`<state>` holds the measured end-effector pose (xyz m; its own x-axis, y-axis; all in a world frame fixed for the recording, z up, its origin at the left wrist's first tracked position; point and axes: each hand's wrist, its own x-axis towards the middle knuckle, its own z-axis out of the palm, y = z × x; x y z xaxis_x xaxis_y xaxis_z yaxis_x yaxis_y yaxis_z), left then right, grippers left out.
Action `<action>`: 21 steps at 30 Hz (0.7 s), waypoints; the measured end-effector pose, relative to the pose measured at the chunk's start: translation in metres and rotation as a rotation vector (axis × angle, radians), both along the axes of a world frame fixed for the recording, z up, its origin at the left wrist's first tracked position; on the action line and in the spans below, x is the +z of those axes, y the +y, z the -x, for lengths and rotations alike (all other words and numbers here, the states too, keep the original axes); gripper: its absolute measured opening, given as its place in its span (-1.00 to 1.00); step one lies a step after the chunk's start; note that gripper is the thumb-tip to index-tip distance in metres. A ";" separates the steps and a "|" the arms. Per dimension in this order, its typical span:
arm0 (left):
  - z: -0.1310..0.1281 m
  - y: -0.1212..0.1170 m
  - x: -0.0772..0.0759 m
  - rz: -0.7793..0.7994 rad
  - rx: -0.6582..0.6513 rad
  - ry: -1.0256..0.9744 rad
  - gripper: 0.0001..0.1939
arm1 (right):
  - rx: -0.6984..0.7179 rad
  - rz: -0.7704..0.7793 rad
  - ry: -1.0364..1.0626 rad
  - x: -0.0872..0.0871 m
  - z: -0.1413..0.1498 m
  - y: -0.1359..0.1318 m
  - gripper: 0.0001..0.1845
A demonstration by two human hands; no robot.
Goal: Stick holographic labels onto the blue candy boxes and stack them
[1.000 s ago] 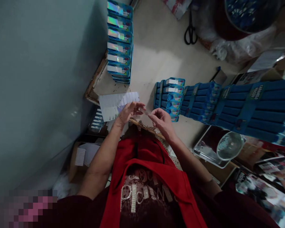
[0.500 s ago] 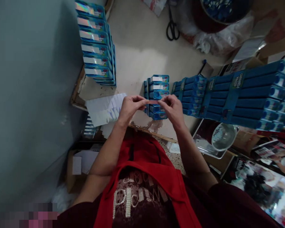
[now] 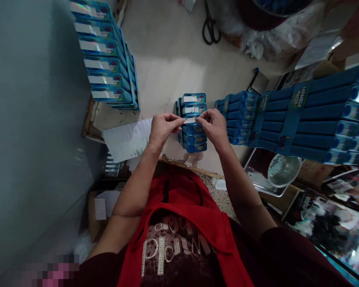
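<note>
My left hand (image 3: 163, 128) and my right hand (image 3: 213, 126) each pinch one end of a small white sticker strip (image 3: 190, 120). They hold it flat over a short stack of blue boxes (image 3: 194, 135) standing on the cream table (image 3: 173, 59). The two top boxes of that stack carry white strips. A white backing sheet with rows of stickers (image 3: 126, 138) lies just left of my left hand, over the table's edge.
A taller stack of blue boxes with shiny labels (image 3: 106, 59) stands at the left by the wall. Long rows of blue boxes (image 3: 302, 115) run off to the right. Black scissors (image 3: 210, 27) lie at the back. A glass bowl (image 3: 283, 170) sits low on the right.
Both hands have moved forward from the table's near edge with the strip stretched between them, and now hold it over the short stack. The view has tilted too.
</note>
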<state>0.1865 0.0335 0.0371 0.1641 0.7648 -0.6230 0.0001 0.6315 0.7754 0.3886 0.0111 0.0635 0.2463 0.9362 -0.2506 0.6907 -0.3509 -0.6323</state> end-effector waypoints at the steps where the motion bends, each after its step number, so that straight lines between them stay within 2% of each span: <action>1: 0.000 0.000 -0.001 0.001 0.000 0.001 -0.68 | -0.001 -0.005 0.004 0.000 0.000 0.000 -0.83; 7: -0.002 -0.001 -0.004 0.015 0.022 -0.019 -0.62 | 0.022 -0.002 -0.065 -0.002 0.003 -0.002 -0.84; 11: -0.005 0.000 -0.017 0.127 0.031 -0.077 -0.55 | 0.004 -0.052 -0.070 -0.009 0.004 -0.004 -0.81; 13: -0.008 -0.001 -0.029 0.218 0.061 -0.108 -0.51 | -0.043 -0.061 0.002 -0.015 0.001 -0.005 -0.76; 16: -0.017 -0.004 -0.050 0.323 0.142 -0.139 -0.42 | -0.161 -0.037 0.257 -0.028 -0.006 -0.005 -0.57; 19: -0.027 -0.009 -0.067 0.359 0.183 -0.207 -0.38 | -0.242 -0.018 0.481 -0.038 -0.011 -0.007 -0.43; 21: -0.032 -0.012 -0.075 0.361 0.210 -0.286 -0.33 | -0.247 -0.041 0.524 -0.040 -0.013 -0.008 -0.40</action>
<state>0.2187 0.0218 -0.0376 0.2330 0.5440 -0.8061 -0.3361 0.8229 0.4581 0.4016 0.0029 0.0232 0.3115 0.8782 -0.3631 0.1823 -0.4302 -0.8841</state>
